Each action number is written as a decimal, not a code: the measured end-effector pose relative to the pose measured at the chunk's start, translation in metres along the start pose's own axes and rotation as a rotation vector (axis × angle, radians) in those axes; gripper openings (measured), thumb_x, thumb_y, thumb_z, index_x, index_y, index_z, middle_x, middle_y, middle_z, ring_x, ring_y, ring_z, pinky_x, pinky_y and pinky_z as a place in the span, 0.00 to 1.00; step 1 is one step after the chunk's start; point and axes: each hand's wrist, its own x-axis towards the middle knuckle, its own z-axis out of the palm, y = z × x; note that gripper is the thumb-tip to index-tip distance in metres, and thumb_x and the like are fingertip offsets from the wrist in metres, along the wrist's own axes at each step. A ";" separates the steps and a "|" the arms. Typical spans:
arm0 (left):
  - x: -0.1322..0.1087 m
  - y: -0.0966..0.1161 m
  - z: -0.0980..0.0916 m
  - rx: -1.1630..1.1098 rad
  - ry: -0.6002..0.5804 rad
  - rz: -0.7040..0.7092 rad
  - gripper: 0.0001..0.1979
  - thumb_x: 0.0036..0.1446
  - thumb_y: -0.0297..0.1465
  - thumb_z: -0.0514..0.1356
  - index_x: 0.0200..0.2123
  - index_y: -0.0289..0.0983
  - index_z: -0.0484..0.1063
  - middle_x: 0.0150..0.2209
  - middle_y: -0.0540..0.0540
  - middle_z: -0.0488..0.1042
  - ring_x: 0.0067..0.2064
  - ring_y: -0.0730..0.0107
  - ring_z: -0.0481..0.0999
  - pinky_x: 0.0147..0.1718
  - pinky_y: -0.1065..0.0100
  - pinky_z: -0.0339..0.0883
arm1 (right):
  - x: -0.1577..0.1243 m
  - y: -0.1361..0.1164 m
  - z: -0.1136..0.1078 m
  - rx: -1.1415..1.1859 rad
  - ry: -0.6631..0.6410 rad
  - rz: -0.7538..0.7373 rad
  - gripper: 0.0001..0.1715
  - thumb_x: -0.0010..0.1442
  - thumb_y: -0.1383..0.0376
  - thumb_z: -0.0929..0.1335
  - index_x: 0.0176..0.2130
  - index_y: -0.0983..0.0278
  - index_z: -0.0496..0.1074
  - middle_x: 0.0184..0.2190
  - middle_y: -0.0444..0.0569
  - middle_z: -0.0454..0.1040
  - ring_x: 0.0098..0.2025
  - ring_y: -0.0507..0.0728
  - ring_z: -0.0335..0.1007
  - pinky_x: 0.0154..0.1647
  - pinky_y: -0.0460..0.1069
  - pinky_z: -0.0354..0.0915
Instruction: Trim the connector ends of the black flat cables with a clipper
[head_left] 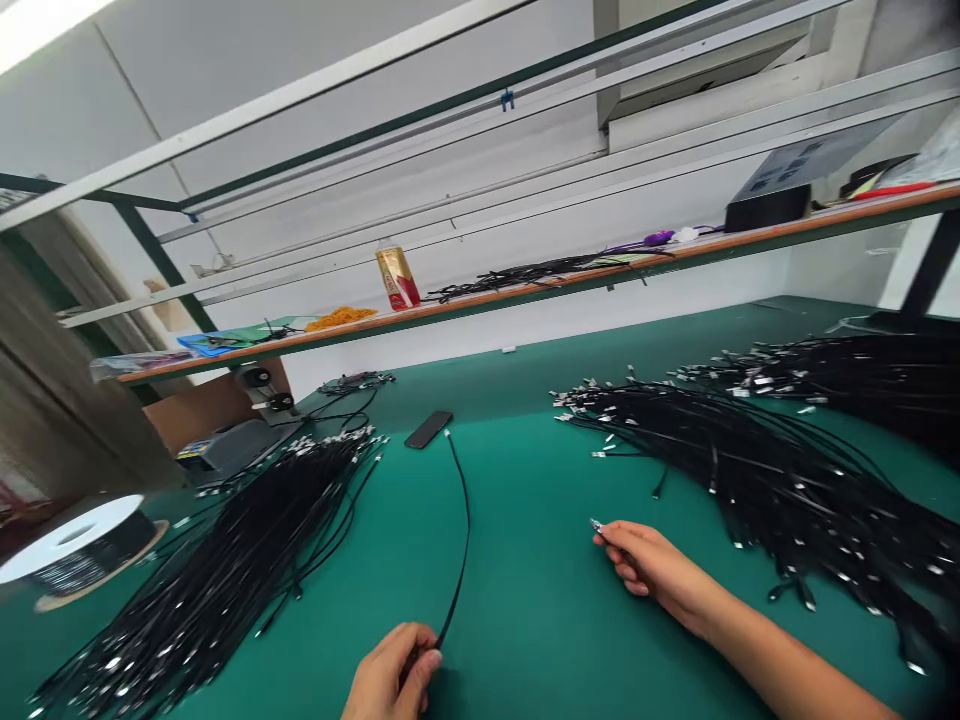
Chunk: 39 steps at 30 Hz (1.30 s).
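At the bottom middle, my left hand (394,672) is closed on one end of a black cable (468,520). The cable runs away from me across the green table to a silver connector at its far end, beside a dark phone (428,429). Farther right, my right hand (646,560) pinches a small silver cable connector (596,525) between thumb and fingertips. Whether that connector belongs to the same cable I cannot tell. A large bundle of black cables (720,450) lies to the right of this hand.
On the left lie another cable bundle (247,560) and a wire spool (82,545), with a grey device (232,450) behind. A shelf (465,300) crosses the back, carrying a gold-and-red can (397,277), loose black cables and a black box (769,210). More cables (885,385) are piled at far right.
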 end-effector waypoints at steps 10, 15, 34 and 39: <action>0.104 0.110 0.118 -0.540 -0.296 0.303 0.30 0.58 0.60 0.62 0.39 0.37 0.72 0.30 0.51 0.75 0.20 0.77 0.65 0.23 0.69 0.60 | 0.006 -0.002 0.005 -0.062 0.001 0.032 0.34 0.58 0.39 0.71 0.38 0.68 0.73 0.24 0.47 0.74 0.16 0.45 0.54 0.15 0.43 0.45; 0.118 0.102 0.157 -0.661 -0.333 0.282 0.24 0.63 0.54 0.63 0.37 0.37 0.71 0.27 0.54 0.73 0.21 0.76 0.67 0.23 0.70 0.63 | 0.003 0.000 0.006 -0.078 0.036 0.028 0.38 0.57 0.36 0.71 0.39 0.69 0.74 0.26 0.47 0.74 0.19 0.45 0.54 0.18 0.43 0.46; 0.101 0.118 0.137 -0.662 -0.490 -0.014 0.07 0.60 0.34 0.67 0.38 0.38 0.73 0.27 0.50 0.82 0.30 0.70 0.82 0.33 0.71 0.74 | -0.013 -0.014 0.018 -0.219 0.020 -0.037 0.20 0.60 0.52 0.75 0.40 0.66 0.73 0.31 0.43 0.70 0.29 0.50 0.58 0.30 0.48 0.53; 0.101 0.124 0.134 -0.633 -0.498 -0.016 0.05 0.61 0.32 0.66 0.38 0.39 0.73 0.25 0.51 0.81 0.29 0.72 0.82 0.32 0.75 0.73 | -0.018 -0.016 0.017 -0.316 0.017 -0.007 0.16 0.64 0.54 0.71 0.41 0.65 0.75 0.32 0.47 0.72 0.33 0.54 0.61 0.32 0.50 0.55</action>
